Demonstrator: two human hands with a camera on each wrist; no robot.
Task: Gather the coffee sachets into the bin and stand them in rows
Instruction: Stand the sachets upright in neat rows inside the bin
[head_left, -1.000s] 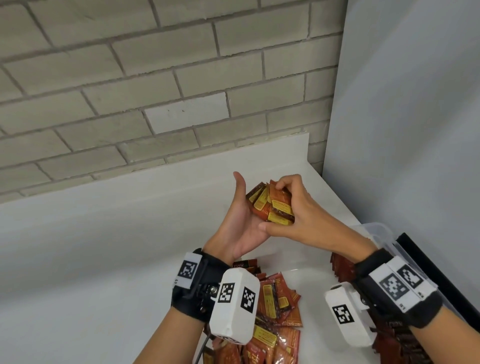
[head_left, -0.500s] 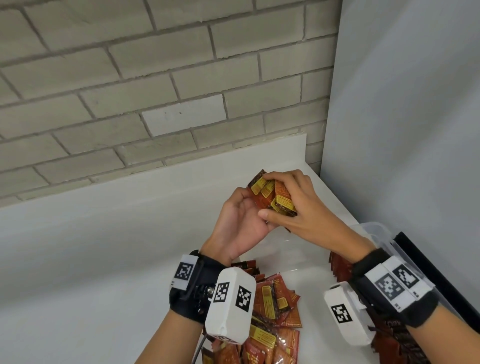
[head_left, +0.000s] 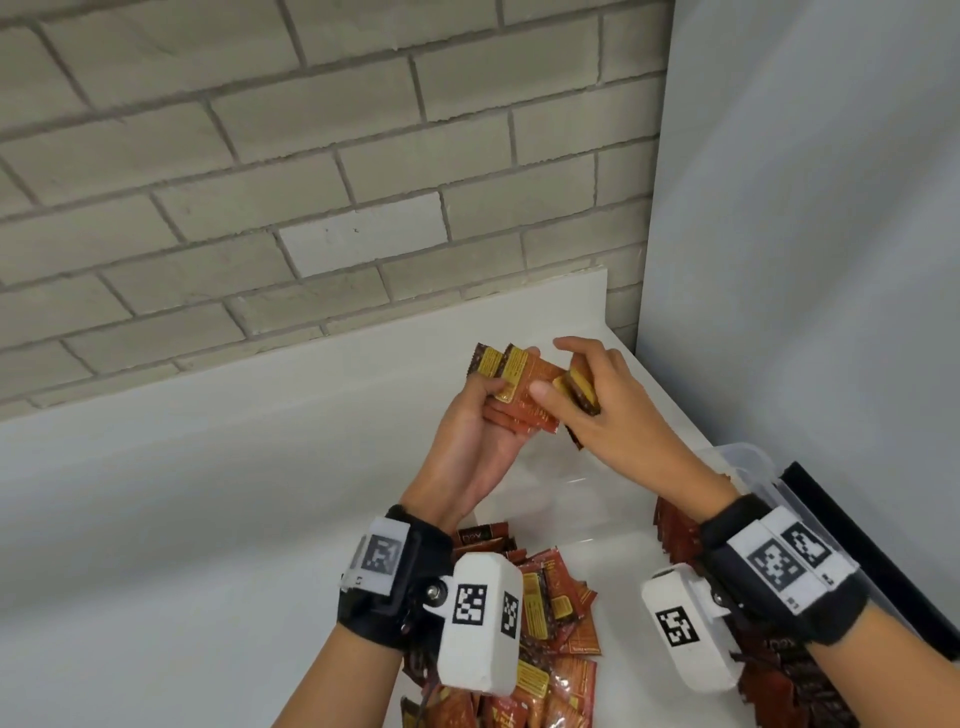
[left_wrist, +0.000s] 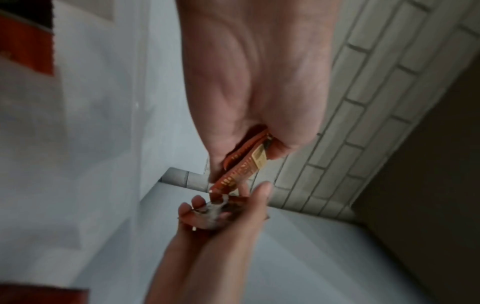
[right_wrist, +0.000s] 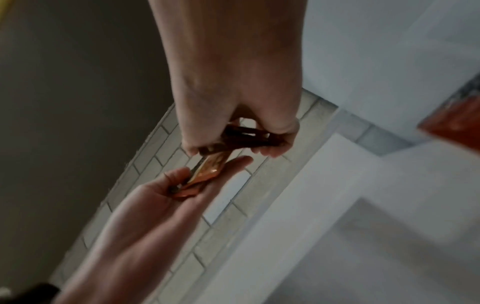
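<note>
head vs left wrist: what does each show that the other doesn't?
Head only: the clear bin at right with sachets standing inside, the loose pile of sachets on the white counter, and both wrist cameras. Left wrist only: a close, blurred look along the palm at the edges of the sachets in the grip. Both: the left hand and right hand each holding sachets, raised and close together, with the brick wall behind.

Prob. a pantry or break-room corner, hard to say which. Painted grey brick wall (head_left: 322, 156) beyond the hands, plain white panel (head_left: 805, 234) to their right, white worktop (head_left: 182, 493) w/ low upstand below them. Heap of coffee sachets (head_left: 556, 623) near the wrists, clear plastic bin (head_left: 748, 462) at right.
</note>
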